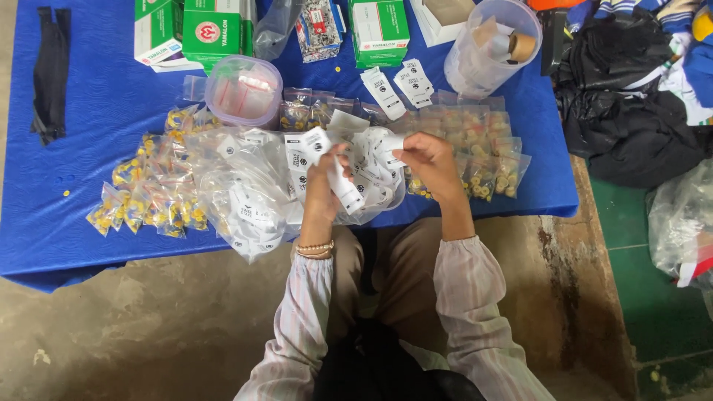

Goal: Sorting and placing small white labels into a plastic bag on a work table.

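Head camera, looking straight down at my two hands over the near edge of a blue table [74,223]. My left hand [324,184] is closed around a white paper tag [343,186], a narrow strip with dark print. I see its long axis running on a slant, from the upper left by my fingertips down to the right, where its free end sticks out below the hand. My right hand [429,165] sits just to the right of it, fingers pinched together on another white tag [391,141] at the top of a loose heap of white tags [368,167] lying in a clear plastic bag [245,200]. The heap lies between my two hands and touches both, so neither hand is clearly nearer to it; the slanted tag belongs to the left hand alone.

Around the hands I see many small clear packets of yellow pieces [145,197] spread to the left and more packets [483,160] to the right. Farther back stand a round lidded tub [243,90], green and white boxes [212,30], and a tall clear container [490,48]. Dark clothing [631,111] is piled off the table's right side.
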